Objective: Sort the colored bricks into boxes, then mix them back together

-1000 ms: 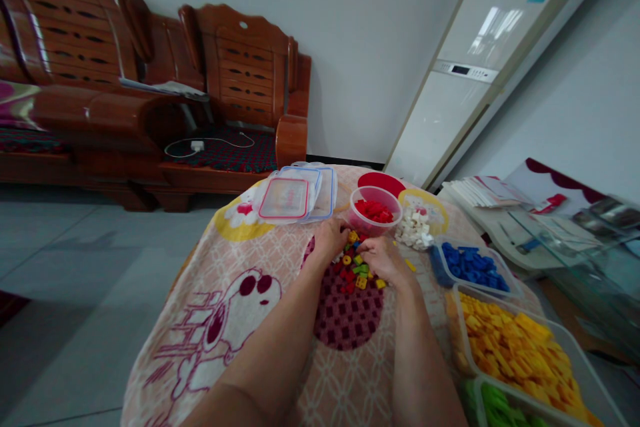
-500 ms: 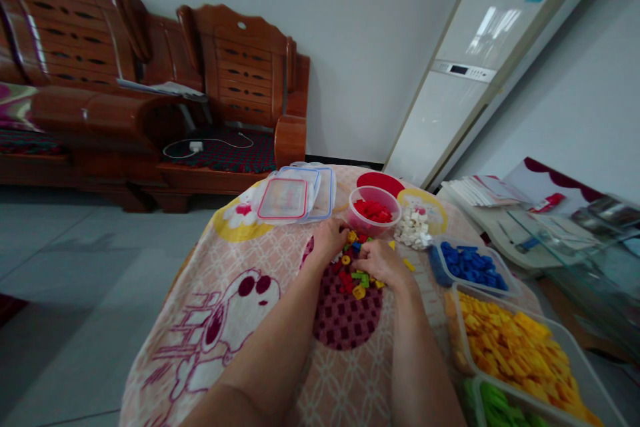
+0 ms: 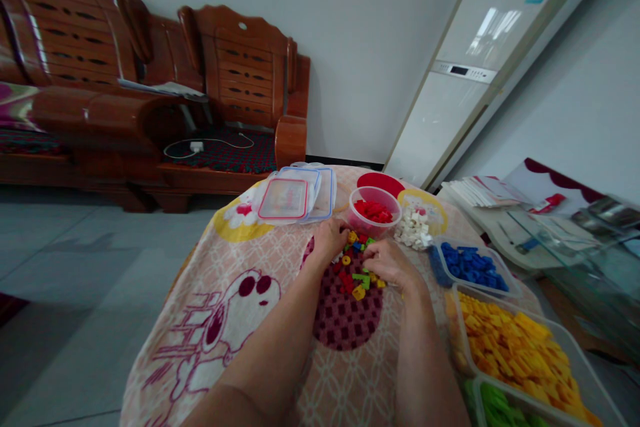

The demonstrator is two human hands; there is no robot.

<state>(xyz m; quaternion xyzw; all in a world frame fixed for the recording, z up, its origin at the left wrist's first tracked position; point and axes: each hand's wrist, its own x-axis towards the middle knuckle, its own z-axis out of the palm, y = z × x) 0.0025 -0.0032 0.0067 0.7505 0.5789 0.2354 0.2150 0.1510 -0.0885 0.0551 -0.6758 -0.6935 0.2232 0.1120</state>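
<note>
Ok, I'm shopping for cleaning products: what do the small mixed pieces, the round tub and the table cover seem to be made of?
Mixed pieces: probably hard plastic, by their bright, solid colours; too small to judge the finish.
Round tub: likely smooth plastic, its pinkish wall translucent.
Table cover: matte fabric, perhaps plush, as it drapes over the edge without any shine.

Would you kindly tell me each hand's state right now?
Left hand: curled beside the mixed pieces; any hold cannot be told.
Right hand: curled beside them too; any hold cannot be told.
</note>
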